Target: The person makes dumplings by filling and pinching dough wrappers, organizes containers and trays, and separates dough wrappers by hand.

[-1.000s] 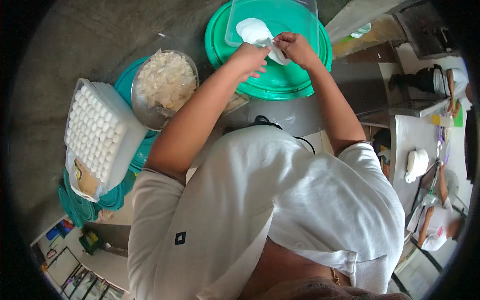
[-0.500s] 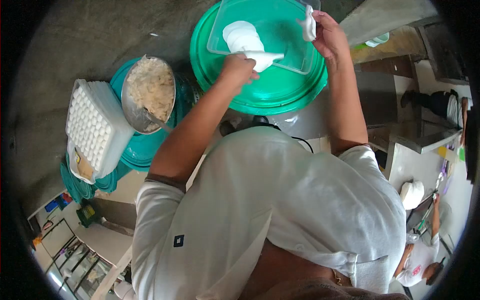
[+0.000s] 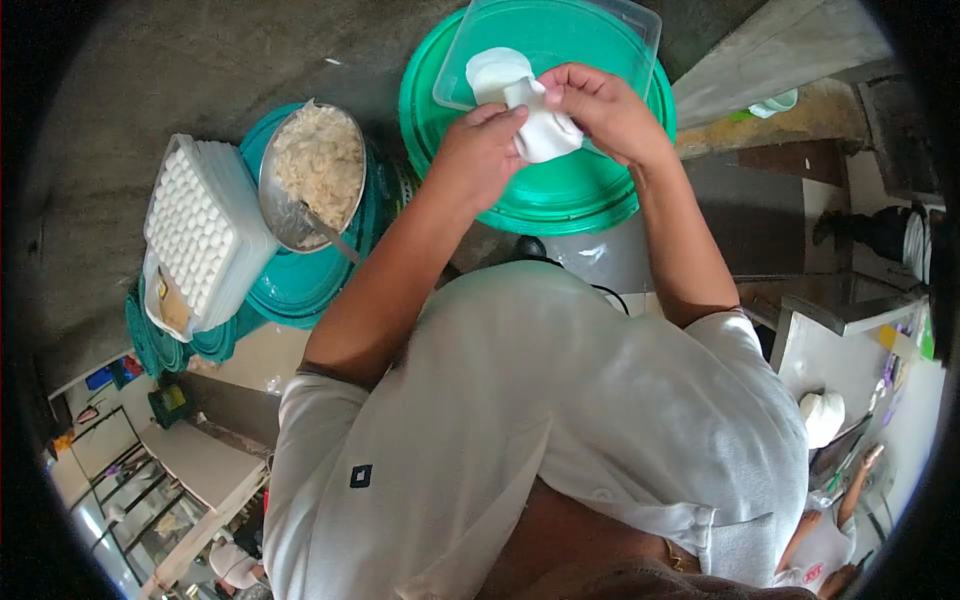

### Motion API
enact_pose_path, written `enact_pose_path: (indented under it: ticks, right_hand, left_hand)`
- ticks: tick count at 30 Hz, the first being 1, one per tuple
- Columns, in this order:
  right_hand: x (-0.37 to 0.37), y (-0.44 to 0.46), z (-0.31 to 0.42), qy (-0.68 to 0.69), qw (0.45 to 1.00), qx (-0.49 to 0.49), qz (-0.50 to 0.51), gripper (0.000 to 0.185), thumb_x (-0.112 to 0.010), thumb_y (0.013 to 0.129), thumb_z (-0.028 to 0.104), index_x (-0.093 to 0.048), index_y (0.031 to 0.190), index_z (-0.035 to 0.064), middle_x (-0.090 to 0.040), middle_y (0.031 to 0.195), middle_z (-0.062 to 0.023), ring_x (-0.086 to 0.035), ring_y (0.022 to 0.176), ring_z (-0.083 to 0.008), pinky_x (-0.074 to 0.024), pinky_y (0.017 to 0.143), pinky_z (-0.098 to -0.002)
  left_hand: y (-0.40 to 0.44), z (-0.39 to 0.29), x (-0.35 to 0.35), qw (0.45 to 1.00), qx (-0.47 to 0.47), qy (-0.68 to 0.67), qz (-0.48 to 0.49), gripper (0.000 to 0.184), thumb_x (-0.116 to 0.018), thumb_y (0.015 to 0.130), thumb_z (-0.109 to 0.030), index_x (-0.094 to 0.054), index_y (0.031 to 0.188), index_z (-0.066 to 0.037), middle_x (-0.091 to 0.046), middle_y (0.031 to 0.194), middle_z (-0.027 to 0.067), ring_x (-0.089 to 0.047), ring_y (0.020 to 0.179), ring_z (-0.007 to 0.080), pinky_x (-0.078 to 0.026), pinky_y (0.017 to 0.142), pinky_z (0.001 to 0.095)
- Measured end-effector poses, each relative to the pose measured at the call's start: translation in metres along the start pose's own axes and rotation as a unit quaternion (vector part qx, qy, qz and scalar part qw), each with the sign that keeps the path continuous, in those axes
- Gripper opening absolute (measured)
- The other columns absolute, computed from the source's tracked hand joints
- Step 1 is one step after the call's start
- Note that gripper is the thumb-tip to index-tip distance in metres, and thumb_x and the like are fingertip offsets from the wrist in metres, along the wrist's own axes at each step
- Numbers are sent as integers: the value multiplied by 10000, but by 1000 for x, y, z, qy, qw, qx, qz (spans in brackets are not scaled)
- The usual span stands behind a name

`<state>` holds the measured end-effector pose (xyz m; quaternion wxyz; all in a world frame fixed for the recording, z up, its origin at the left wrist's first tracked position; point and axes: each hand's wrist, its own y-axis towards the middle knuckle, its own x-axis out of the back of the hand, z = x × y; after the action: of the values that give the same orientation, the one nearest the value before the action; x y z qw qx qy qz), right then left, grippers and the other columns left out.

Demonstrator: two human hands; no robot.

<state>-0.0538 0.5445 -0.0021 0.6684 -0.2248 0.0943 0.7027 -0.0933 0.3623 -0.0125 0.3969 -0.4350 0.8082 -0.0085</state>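
My left hand point(image 3: 472, 155) pinches the left edge of soft white dough wrappers point(image 3: 548, 132). My right hand point(image 3: 608, 112) grips their upper right edge with thumb and fingers. I cannot tell how many wrappers are in my hands. Just behind them, more round white wrappers point(image 3: 495, 70) lie in a clear plastic container point(image 3: 640, 28). This container rests on a round green lid point(image 3: 430, 80), below my hands. To the left stands a metal bowl point(image 3: 268, 195) of pale, chunky filling point(image 3: 320, 152), with a metal utensil point(image 3: 335, 238) leaning in it.
Stacked clear trays point(image 3: 235, 215) at left hold many small white pieces in rows. They stand by teal lids point(image 3: 290, 285). A grey ledge point(image 3: 790, 50) runs at upper right. Other people point(image 3: 825, 545) work at counters on the right and lower left.
My hands, apart before with white wrappers in each, have come together over the green lid. My right hand moved down and left. The view has shifted slightly.
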Motion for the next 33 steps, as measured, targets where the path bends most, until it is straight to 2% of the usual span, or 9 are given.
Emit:
enact_pose_path:
  ticks: [2, 11, 16, 20, 22, 24, 26, 28, 33]
  right_hand:
    - [-15, -5, -6, -182, 977, 107, 11, 256, -670, 869, 169, -613, 1050, -2, -653, 929, -42, -600, 803, -92, -495, 717, -241]
    - [-82, -2, -39, -203, 976, 55, -49, 169, -594, 897, 100, -649, 1022, 1, -641, 862, -8, -573, 758, -76, -474, 672, -235]
    - [-154, 4, -56, -213, 972, 79, -62, 165, -573, 910, 85, -650, 1027, -1, -630, 839, -3, -555, 741, -72, -465, 666, -234]
    - [-221, 7, -65, -160, 981, 103, -34, 162, -573, 909, 79, -654, 1026, 1, -636, 851, -5, -565, 758, -80, -469, 693, -241]
    - [-260, 6, -64, -173, 976, 135, -11, 151, -569, 905, 69, -661, 1009, 11, -644, 864, -8, -571, 791, -74, -472, 706, -241]
    - [-297, 0, -67, -262, 953, 153, 12, 155, -581, 874, 54, -664, 1001, 22, -638, 872, -23, -585, 803, -99, -478, 721, -252]
    - [-323, 4, -86, -374, 868, 244, 216, 185, -593, 834, 48, -659, 1003, 17, -638, 897, -76, -586, 812, -182, -480, 729, -306]
    - [-352, 1, -103, -432, 813, 225, 319, 214, -630, 800, 64, -652, 1009, 21, -625, 892, -114, -588, 847, -249, -486, 743, -341]
    - [-346, 23, -125, -578, 752, 235, 215, 189, -663, 795, 109, -637, 952, 6, -641, 924, -162, -628, 871, -322, -504, 751, -387]
  left_hand:
    - [-8, -6, 9, 998, -17, 54, -4, 272, -567, 942, -164, -559, 1139, 23, -633, 1076, 132, -635, 949, 219, -514, 864, 362]
    - [-79, -42, 59, 990, -92, 108, -17, 255, -661, 866, -79, -573, 1084, 21, -633, 997, 89, -617, 859, 153, -521, 775, 321]
    - [-137, -67, 101, 996, -88, 9, 2, 272, -651, 878, -86, -548, 1106, 20, -626, 1004, 95, -626, 896, 175, -527, 792, 344]
    - [-191, -80, 136, 992, -102, -49, -59, 248, -618, 900, -84, -556, 1124, -1, -649, 1030, 108, -634, 942, 216, -520, 788, 349]
    - [-214, -79, 171, 986, -94, 36, -130, 317, -579, 941, -213, -530, 1168, 2, -623, 1092, 138, -624, 979, 244, -516, 819, 370]
    - [-237, -86, 189, 991, -68, -1, -118, 381, -536, 956, -297, -518, 1186, 6, -605, 1133, 153, -615, 1009, 262, -509, 844, 395]
    - [-256, -91, 206, 993, -42, -36, -107, 456, -492, 970, -381, -506, 1204, 10, -587, 1175, 169, -605, 1039, 280, -501, 870, 419]
    - [-272, -94, 220, 979, -23, -200, -40, 546, -438, 971, -450, -493, 1230, 28, -573, 1215, 193, -588, 1088, 322, -476, 919, 462]
    - [-299, -105, 256, 972, -61, -219, -54, 493, -467, 967, -393, -526, 1197, 39, -627, 1123, 213, -616, 1051, 337, -470, 946, 463]
